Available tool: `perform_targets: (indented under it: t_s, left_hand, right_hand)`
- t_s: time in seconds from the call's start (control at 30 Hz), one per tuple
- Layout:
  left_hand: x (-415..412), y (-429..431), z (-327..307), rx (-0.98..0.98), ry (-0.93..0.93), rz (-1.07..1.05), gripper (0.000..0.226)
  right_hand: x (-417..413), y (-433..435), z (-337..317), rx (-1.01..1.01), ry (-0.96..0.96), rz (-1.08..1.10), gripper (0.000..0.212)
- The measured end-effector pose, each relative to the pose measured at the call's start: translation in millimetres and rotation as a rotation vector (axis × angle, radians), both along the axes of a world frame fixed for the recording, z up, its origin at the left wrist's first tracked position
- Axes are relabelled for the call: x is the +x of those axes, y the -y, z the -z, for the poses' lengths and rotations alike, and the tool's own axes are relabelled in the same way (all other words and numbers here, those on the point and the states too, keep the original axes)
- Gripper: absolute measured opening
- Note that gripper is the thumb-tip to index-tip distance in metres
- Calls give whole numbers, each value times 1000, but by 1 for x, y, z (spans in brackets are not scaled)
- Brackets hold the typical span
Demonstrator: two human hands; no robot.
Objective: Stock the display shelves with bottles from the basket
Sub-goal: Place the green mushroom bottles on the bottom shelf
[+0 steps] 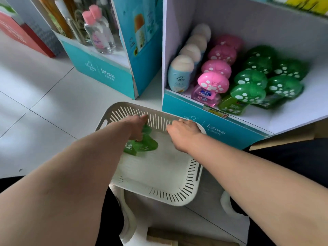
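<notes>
Left hand (136, 124) fingers pinch green bottles (142, 143) in the basket (177, 196) — right hand (183, 133) fingers curl on its rim (far side).

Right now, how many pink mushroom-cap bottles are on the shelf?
4, in one row running front to back between the pale blue bottles and the green ones: front, second, third, rear. More may be hidden behind.

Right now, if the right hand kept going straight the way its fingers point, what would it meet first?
Probably the slotted far wall of the white plastic basket: the right hand already sits at that rim, fingers aimed toward it. Beyond is the teal cardboard shelf front. Depth is uncertain.
</notes>
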State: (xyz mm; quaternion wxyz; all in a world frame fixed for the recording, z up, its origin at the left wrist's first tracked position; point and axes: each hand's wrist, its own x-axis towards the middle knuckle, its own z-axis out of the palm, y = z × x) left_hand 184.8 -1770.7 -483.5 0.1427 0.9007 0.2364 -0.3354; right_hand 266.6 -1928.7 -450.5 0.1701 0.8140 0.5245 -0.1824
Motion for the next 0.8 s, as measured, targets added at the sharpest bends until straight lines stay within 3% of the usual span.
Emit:
perform_targets:
  t_s: [0.17, 0.43, 0.63, 0.8]
  left_hand:
    - [4, -2, -55, 134, 126, 97, 62]
    - [-27, -12, -135, 222, 162, 109, 58]
    - [-56, -27, -145, 221, 254, -35, 56]
    - [-71, -49, -140, 331, 373, -119, 56]
  right_hand:
    - [2, 15, -22, 19, 62, 7, 39]
    - [-7, 28, -49, 56, 111, -7, 33]
    - [-24, 13, -57, 54, 119, -27, 33]
    - [-32, -15, -51, 31, 137, -56, 34]
